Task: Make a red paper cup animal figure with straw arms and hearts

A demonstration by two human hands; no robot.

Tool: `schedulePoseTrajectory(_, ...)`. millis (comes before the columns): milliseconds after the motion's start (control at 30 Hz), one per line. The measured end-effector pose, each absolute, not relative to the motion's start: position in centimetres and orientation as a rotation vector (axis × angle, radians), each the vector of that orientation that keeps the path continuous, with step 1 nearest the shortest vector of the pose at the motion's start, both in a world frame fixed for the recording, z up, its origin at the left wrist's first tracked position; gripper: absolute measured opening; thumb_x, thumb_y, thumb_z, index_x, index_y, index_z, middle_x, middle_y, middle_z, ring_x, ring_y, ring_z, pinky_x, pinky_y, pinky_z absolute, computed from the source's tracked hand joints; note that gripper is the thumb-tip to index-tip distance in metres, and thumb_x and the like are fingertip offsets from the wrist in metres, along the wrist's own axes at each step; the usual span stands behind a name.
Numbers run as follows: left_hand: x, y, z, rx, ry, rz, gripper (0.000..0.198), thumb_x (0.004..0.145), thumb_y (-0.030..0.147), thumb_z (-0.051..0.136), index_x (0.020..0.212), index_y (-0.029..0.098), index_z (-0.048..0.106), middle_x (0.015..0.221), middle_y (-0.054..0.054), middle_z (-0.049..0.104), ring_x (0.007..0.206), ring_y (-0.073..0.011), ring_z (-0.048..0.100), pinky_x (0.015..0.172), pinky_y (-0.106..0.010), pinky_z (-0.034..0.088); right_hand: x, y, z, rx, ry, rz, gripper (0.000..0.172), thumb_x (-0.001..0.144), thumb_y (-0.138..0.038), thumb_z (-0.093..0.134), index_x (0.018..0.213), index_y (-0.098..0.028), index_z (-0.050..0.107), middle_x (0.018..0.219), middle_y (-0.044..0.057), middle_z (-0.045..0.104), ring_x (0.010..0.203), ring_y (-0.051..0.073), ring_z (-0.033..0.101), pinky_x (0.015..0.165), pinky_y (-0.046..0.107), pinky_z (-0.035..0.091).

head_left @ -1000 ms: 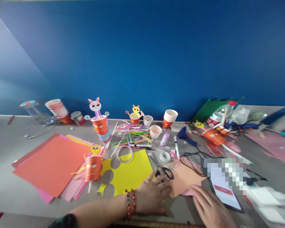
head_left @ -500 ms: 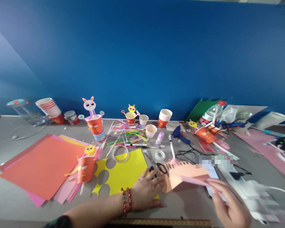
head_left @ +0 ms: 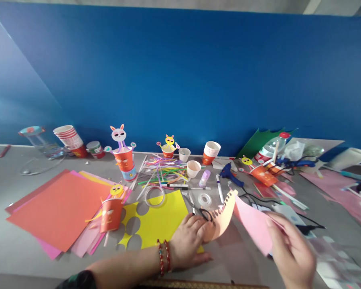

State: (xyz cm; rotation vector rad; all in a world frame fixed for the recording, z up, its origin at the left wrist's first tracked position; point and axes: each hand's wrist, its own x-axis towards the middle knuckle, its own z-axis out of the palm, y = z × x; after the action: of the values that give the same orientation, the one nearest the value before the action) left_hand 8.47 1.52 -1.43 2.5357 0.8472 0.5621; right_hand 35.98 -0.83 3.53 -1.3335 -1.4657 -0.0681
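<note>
My left hand [head_left: 188, 241], with red beads on its wrist, lies flat with fingers stretched at the right edge of a yellow sheet [head_left: 165, 216] with round holes. Its fingertips rest by the black handle of scissors [head_left: 205, 214] and on the near end of a peach paper [head_left: 221, 228] with small cut-outs along its edge. Between thumb and fingers, my right hand [head_left: 291, 245] pinches a pink paper [head_left: 255, 226], raised and tilted. The pink and peach papers meet at the top; whether they are joined I cannot tell.
Orange and pink sheets [head_left: 63, 212] lie left, beside a cup figure [head_left: 111, 214]. Behind are paper strips [head_left: 165, 170], a tape roll [head_left: 204, 199], a glue stick [head_left: 204, 178] and a blue glue gun [head_left: 231, 174] with a cable. A bottle [head_left: 270, 146] stands back right.
My right hand has drawn the pink paper back and lifted it, so it now stands steeply. The peach paper has bent upward at its far end. My left hand stays in place.
</note>
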Motion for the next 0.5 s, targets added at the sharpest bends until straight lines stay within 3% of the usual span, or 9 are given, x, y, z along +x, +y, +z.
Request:
schedulePoseTrajectory(133, 8.9, 1.8, -1.4, 2.451, 0.910, 0.719, 0.084, 0.079, 0.057, 0.070, 0.144, 0.014, 0.040, 0.133, -0.017, 0.059, 0.118, -0.0335, 0.055, 0.106, -0.051, 0.041, 33.3, -1.2, 4.6, -1.248, -1.562, -0.089, 0.015, 0.092, -0.019, 0.062, 0.103, -0.017, 0.072, 0.090, 0.007, 0.076, 0.074, 0.020, 0.072, 0.068, 0.026, 0.057)
schedulePoseTrajectory(333, 9.0, 2.4, -0.8, 2.409, 1.044, 0.719, 0.033, 0.089, 0.034, 0.062, 0.116, 0.015, 0.059, 0.097, -0.010, 0.070, 0.089, -0.0282, 0.064, 0.083, -0.043, 0.052, 31.9, -1.6, 5.4, -1.241, -1.495, 0.029, 0.016, 0.095, -0.023, 0.060, 0.104, -0.019, 0.071, 0.090, 0.006, 0.077, 0.077, 0.020, 0.073, 0.069, 0.023, 0.058)
schedulePoseTrajectory(433, 9.0, 2.6, -0.4, 2.369, 1.094, 0.754, 0.020, 0.094, 0.031, 0.055, 0.105, 0.016, 0.062, 0.091, -0.010, 0.069, 0.086, -0.0267, 0.064, 0.080, -0.040, 0.051, 32.1, -1.6, 5.4, -1.319, -1.426, 0.085, 0.021, 0.094, -0.035, 0.061, 0.099, -0.018, 0.071, 0.087, 0.007, 0.076, 0.075, 0.021, 0.072, 0.066, 0.025, 0.057)
schedulePoseTrajectory(500, 8.9, 2.7, -0.2, 2.355, 1.104, 0.764, 0.021, 0.098, 0.025, 0.046, 0.111, 0.018, 0.062, 0.091, -0.008, 0.070, 0.086, -0.0253, 0.065, 0.080, -0.038, 0.051, 32.7, -1.3, 5.3, -1.388, -1.317, 0.075, 0.028, 0.093, -0.042, 0.062, 0.098, -0.016, 0.071, 0.090, 0.009, 0.075, 0.078, 0.023, 0.071, 0.069, 0.029, 0.055)
